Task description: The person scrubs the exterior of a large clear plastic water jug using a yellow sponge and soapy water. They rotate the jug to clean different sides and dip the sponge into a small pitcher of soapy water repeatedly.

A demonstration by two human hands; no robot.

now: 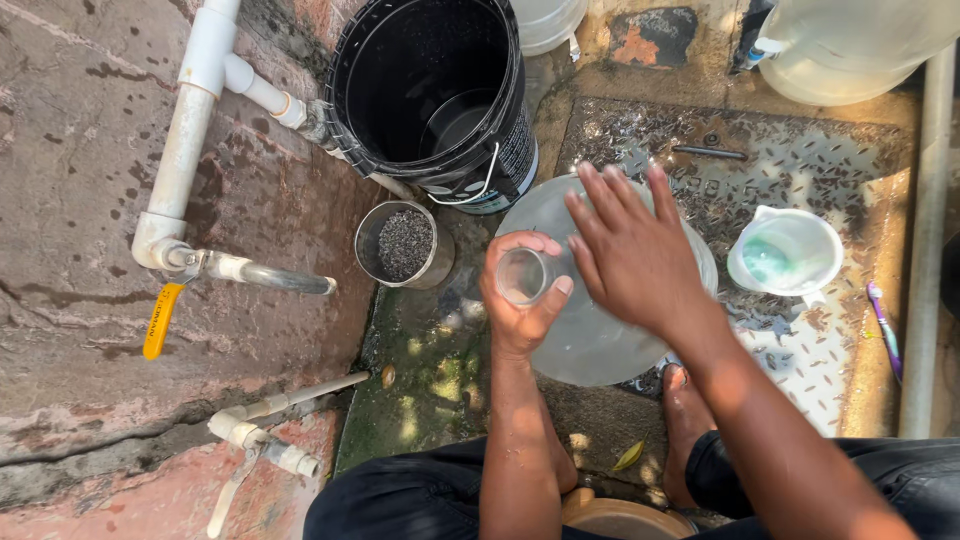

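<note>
Where the wet stone wall [90, 130] fills the left side, a white pipe [190, 110] runs down it to a tap [270, 277] with a yellow lever [160, 320], and a second white pipe fitting [260, 430] lies lower down. Just right of the tap stands a small metal tin [403, 245] holding dark grainy stuff, and above it a large black bucket [430, 90] with a wire handle, a little water showing at its bottom. Below the tin the floor [420, 360] is green and damp.

Near the middle, the left hand [520, 295] comes up from the person's lap, its fingers [545, 243] and thumb wrapped around the neck of a big clear water bottle [590, 340], gripping it at the open mouth. The bottle lies tilted on the ground, its round body spreading out under both hands. The right hand [630, 255] hovers flat over the bottle's body, fingers [605, 195] spread and open, holding nothing; whether the palm touches the plastic cannot be told.

Farther right, on a patterned metal plate [800, 160], sits a white jug [785, 258] with greenish liquid inside. A purple toothbrush [884, 325] lies beside it, near a grey upright pipe [925, 250]. At the top right stands a pale plastic container [850, 45].
</note>
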